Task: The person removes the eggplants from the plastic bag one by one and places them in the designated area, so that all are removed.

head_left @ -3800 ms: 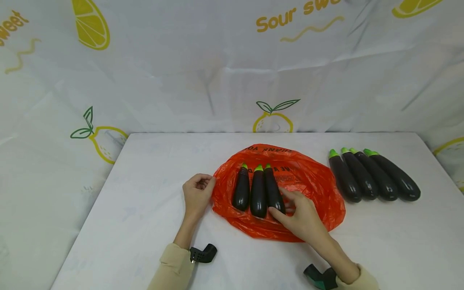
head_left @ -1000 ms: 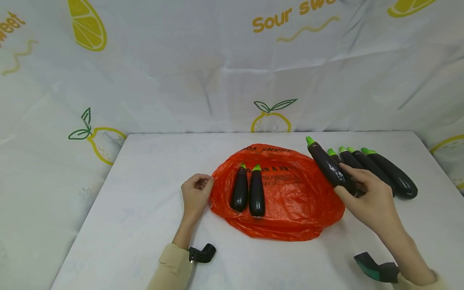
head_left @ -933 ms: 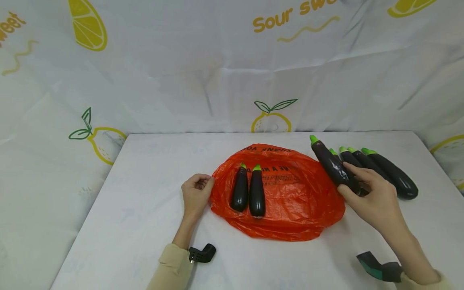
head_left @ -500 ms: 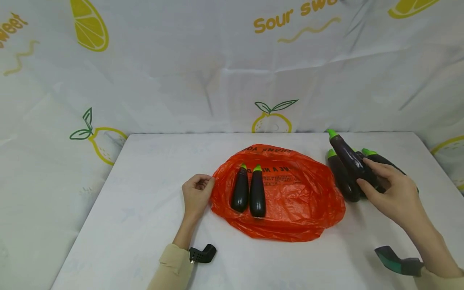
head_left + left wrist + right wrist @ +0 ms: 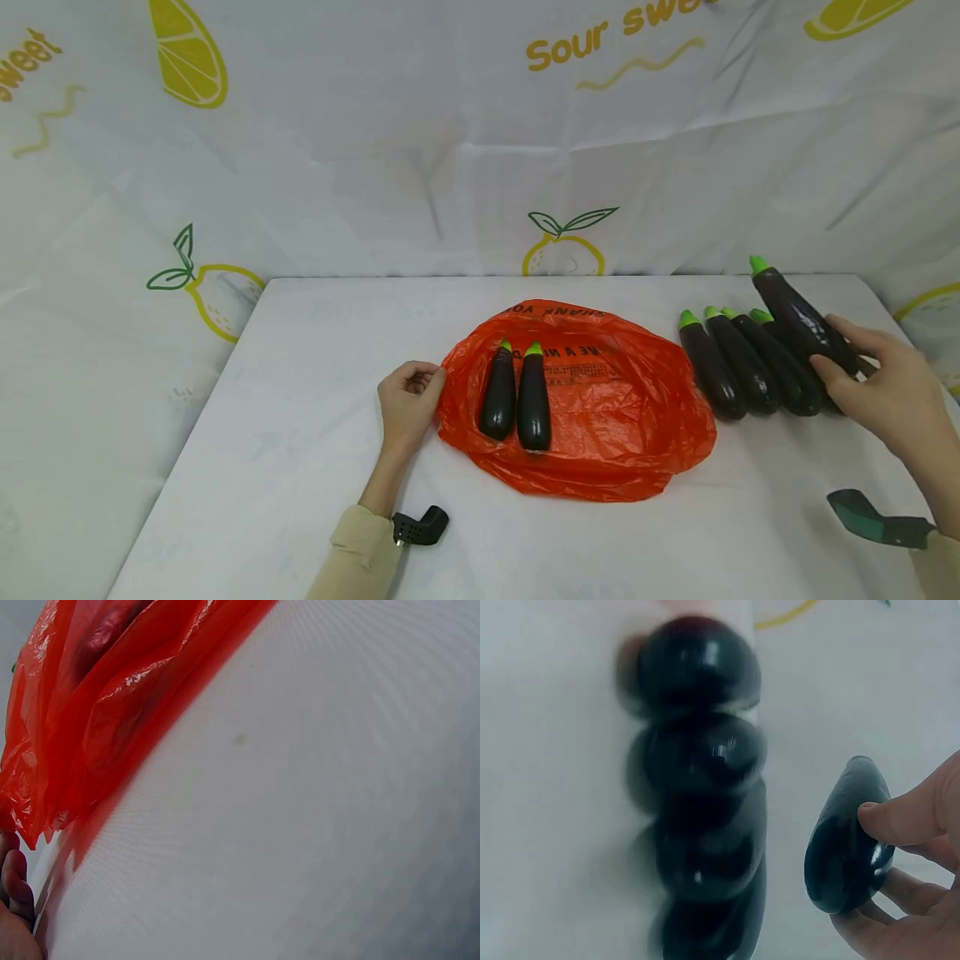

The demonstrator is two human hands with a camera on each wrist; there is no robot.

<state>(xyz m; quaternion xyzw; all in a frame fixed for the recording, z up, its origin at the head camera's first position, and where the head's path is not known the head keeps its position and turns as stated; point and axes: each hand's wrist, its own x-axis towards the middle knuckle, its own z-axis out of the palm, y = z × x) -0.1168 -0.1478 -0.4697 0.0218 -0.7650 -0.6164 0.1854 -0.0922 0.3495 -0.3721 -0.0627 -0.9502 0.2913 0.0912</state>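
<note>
My right hand [image 5: 888, 379] grips a dark eggplant [image 5: 798, 317] with a bright green stem end, raised above the right part of the table. In the right wrist view the thumb and fingers hold the eggplant [image 5: 847, 840] around its body. Below and to its left, several other eggplants [image 5: 738, 362] lie side by side in a row. My left hand [image 5: 408, 404] pinches the left rim of a red plastic bag [image 5: 600, 425], which is spread with its mouth wide. Two eggplants [image 5: 534, 400] lie inside the bag, near its left side. The left wrist view shows the bag's outer wall [image 5: 127, 712].
A white table [image 5: 300, 467] carries everything, with its far edge against a white cloth [image 5: 360, 167] printed with lemons and lettering. Black wrist cameras [image 5: 422, 527] are strapped to both forearms.
One of three eggplants in the bag was taken out by my right hand. It was carried right, over the row, to the row's right end. My left hand stays on the bag rim.
</note>
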